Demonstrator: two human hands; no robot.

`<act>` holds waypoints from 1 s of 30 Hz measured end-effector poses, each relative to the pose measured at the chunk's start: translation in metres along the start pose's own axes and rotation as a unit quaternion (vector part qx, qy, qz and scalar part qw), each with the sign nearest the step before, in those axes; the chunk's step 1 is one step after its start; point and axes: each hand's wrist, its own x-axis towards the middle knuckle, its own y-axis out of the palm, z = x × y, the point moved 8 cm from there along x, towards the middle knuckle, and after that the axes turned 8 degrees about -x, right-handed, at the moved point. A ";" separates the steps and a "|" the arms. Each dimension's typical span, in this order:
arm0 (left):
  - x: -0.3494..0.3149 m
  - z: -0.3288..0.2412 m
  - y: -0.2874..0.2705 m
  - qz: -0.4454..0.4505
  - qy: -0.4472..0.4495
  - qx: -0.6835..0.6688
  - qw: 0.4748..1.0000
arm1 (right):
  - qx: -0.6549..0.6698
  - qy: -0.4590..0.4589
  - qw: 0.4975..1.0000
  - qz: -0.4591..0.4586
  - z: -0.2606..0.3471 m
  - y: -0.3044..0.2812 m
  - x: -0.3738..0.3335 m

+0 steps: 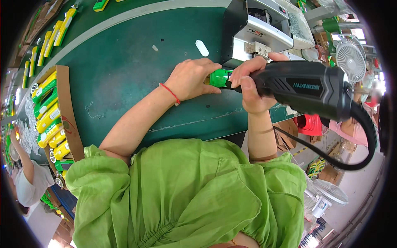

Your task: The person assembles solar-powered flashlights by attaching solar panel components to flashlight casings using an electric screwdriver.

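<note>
packages point(49, 117) in a carton point(65, 95) left on the table point(124, 62), machine point(269, 31) far right, corded tool point(304, 84) before the machine

Green part point(220, 77) partly hidden, machine point(266, 32) cropped

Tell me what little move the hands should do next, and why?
I'd guess: hold the green piece steady with the left hand and line up the black corded tool in the right hand. The left hand grips the piece, and the tool's front points toward it; I can't tell if they touch.
</note>
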 end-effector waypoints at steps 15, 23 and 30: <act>0.000 -0.004 -0.004 -0.009 0.043 0.020 0.999 | -0.113 0.007 0.993 -0.043 -0.004 0.000 -0.008; -0.009 -0.021 0.010 0.029 0.033 0.125 0.991 | 0.025 0.085 0.983 -0.158 0.014 -0.002 -0.009; -0.100 0.006 -0.129 -0.044 -0.031 0.066 0.996 | -0.048 0.010 0.987 -0.152 0.089 -0.054 0.021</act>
